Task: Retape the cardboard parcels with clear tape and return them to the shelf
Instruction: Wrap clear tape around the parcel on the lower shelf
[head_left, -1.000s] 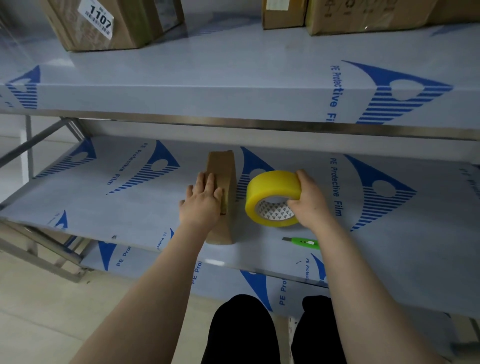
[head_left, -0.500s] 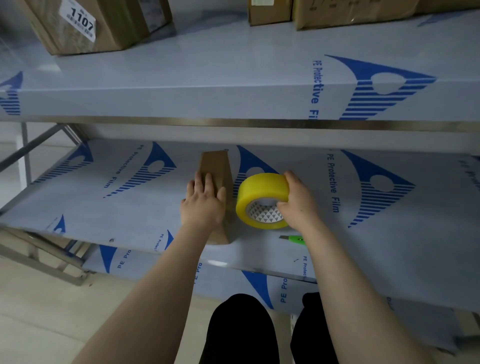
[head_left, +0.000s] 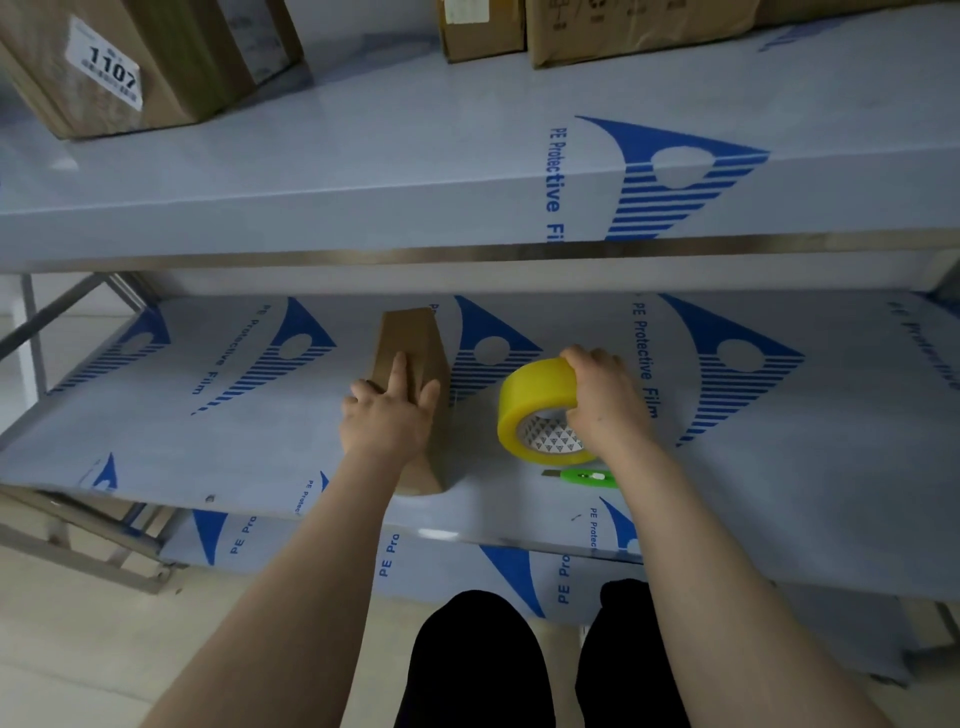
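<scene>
The single head-worn wide-angle camera looked forward and down from close before the middle shelf (head_left: 171, 441), the upper shelf (head_left: 363, 171) filling the frame's top.

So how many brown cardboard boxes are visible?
4: slim brown cardboard parcel under the left hand, middle shelf; top shelf: labelled box left, small box centre, wide box right. Others may be cropped.

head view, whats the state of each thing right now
small parcel, lying on the middle shelf, held down
left hand, grips the small parcel, index finger straight along its top
tape roll, upright on edge, gripped
right hand, grips the tape roll from above
green knife, lying flat on the middle shelf, untouched
labelled box, sitting on the upper shelf
</scene>
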